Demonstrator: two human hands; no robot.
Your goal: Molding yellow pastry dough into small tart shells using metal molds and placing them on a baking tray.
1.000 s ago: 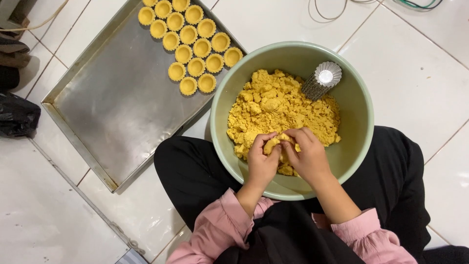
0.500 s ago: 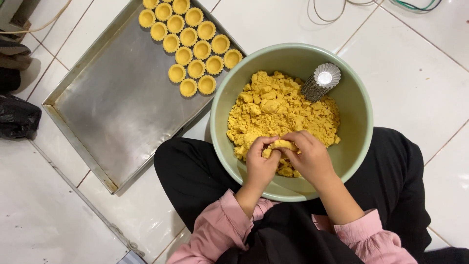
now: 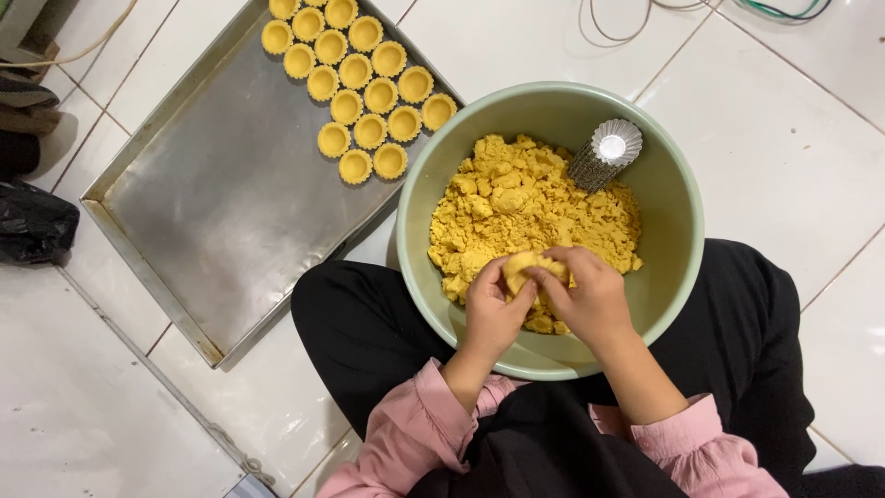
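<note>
Hands (image 3: 544,300) now closed round dough lump (image 3: 527,265)

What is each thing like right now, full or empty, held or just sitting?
Left hand: pinching the dough lump.
Right hand: pinching the dough lump too.
Dough lump: held between both hands.
Green bowl: partly full of crumbly yellow dough.
Stack of metal moulds: leaning inside the bowl.
Tray: mostly bare, filled tart shells at one corner.
</note>
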